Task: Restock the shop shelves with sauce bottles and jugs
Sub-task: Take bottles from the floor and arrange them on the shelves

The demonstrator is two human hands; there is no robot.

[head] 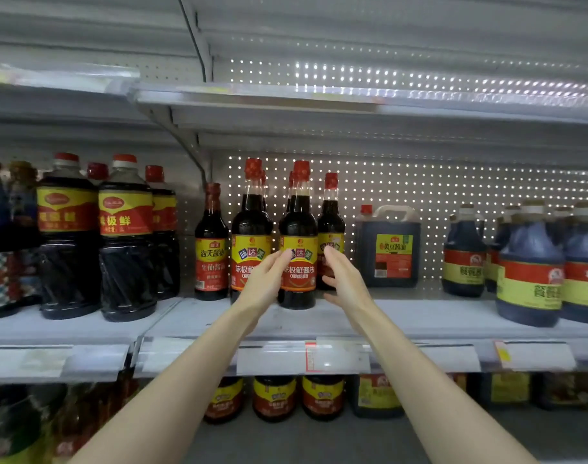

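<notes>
Head view gives me both arms stretched to the middle shelf (419,318). My left hand (266,283) and right hand (344,279) flank the front soy sauce bottle (299,226), which stands upright near the shelf's front edge. Both hands have their fingers straight and spread, closed round nothing. The left fingertips (287,253) seem to touch the label, and the right hand sits just beside it.

My worries:
- The right fingers lie across the shorter bottle (331,226) just behind. A careless squeeze or push could tip it towards the square jug (388,249).
- The twin bottle (251,229) stands close on the left, so a sideways nudge would knock the two together.
- These look like tall, narrow-necked bottles. Pushing one high on the body rather than low could topple it forward off the edge.
</notes>
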